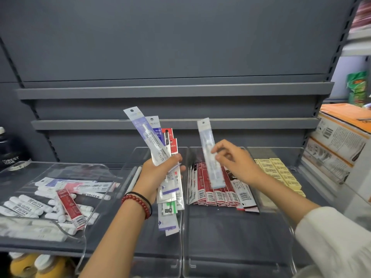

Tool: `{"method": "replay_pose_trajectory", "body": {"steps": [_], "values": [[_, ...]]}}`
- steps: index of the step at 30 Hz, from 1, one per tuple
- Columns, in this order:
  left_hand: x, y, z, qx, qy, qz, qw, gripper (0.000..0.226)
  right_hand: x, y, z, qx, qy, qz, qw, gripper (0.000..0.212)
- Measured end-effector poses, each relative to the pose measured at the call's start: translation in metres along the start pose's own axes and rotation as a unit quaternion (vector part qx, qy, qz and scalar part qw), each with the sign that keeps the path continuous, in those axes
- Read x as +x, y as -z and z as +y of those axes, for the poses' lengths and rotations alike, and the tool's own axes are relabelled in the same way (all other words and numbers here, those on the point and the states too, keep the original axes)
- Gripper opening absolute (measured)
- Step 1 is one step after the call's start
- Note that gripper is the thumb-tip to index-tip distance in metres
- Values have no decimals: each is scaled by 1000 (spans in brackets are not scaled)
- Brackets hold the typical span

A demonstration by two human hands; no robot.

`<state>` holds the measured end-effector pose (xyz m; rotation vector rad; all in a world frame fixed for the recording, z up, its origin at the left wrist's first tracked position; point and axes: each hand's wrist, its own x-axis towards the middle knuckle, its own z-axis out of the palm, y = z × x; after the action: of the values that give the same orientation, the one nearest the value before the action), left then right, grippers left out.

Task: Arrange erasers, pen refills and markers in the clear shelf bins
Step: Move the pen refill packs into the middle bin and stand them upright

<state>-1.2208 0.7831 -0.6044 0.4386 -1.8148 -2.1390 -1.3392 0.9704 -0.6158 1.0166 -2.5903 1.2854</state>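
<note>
My left hand [160,171] grips a fanned bundle of pen refill packs [160,145], purple, blue and red, above a clear middle bin [138,157]. My right hand [236,163] pinches a single pale blue refill pack [208,149], held upright over a clear bin [230,237] with a row of red refill packs [216,187]. Yellow erasers [279,171] lie in rows in the bin at the right. White markers [30,205] fill the clear bin [60,167] at the left, with one red pack [70,209] on top.
Grey shelf ledges [174,123] run behind the bins. An orange and white carton [339,141] stands at the right. A dark bottle [8,149] stands at the far left, and yellow bottles [36,265] sit on the shelf below.
</note>
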Motion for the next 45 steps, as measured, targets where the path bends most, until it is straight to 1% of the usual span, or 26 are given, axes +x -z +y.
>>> {"method": "replay_pose_trajectory", "body": {"steps": [2,5,7,9,10,13,15,17,22,24,25,27,29,30,31,32,33,34,35,37,39,43,45], "values": [[0,4,0,10,0,8,1000,33,-5,8,21,-136,-13,-13,991,15],[3,7,-1,13,0,20,1000,36,-11,12,39,-246,-52,-58,966,20],[4,8,-1,15,1,24,1000,35,-11,12,45,-351,-48,-87,931,24],[4,8,-1,15,-1,25,1000,35,-9,10,47,-461,-36,-111,880,27],[4,7,-1,16,-1,24,1000,35,-9,10,47,-498,-34,-122,858,29],[5,4,-2,22,-2,21,1000,35,-9,9,46,-557,-41,-142,817,34],[6,4,-2,22,-2,21,1000,36,-9,9,45,-585,-47,-149,796,31],[6,5,-3,27,-2,23,999,37,-9,9,42,-595,-56,-155,787,29],[7,4,-4,28,2,22,999,37,-9,9,39,-599,-81,-163,780,39],[7,3,-4,25,3,23,999,36,-9,10,38,-589,-84,-161,788,43],[7,3,-4,26,4,26,999,36,-10,10,35,-573,-80,-148,802,45],[7,4,-4,30,7,31,999,37,-9,8,25,-502,-69,-91,858,44],[7,4,-4,28,8,30,999,37,-6,2,12,-366,-58,-26,929,40],[7,4,-4,23,7,29,999,36,-6,-1,5,-266,-58,-16,962,37],[6,3,-3,17,5,27,999,34,-7,-6,-4,-157,-60,-23,985,35],[6,2,-3,11,2,25,1000,33,-8,-11,-13,-53,-64,-41,996,33],[5,1,-3,7,-1,23,1000,32,-10,-16,-23,24,-68,-64,995,32],[5,0,-3,8,-5,24,1000,32,-12,-21,-31,68,-68,-87,992,32],[5,0,-3,12,-10,25,1000,32,-12,-26,-39,90,-61,-107,988,32],[5,1,-4,19,-17,31,999,32,-11,-36,-48,111,-42,-123,985,28],[6,4,-4,23,-17,38,999,33,-8,-43,-51,120,-29,-121,985,22],[7,8,-6,27,-10,39,999,28,-5,-45,-49,124,-48,-111,985,9],[7,9,-6,25,-10,41,999,24,-2,-41,-46,129,-67,-97,985,8]]}}
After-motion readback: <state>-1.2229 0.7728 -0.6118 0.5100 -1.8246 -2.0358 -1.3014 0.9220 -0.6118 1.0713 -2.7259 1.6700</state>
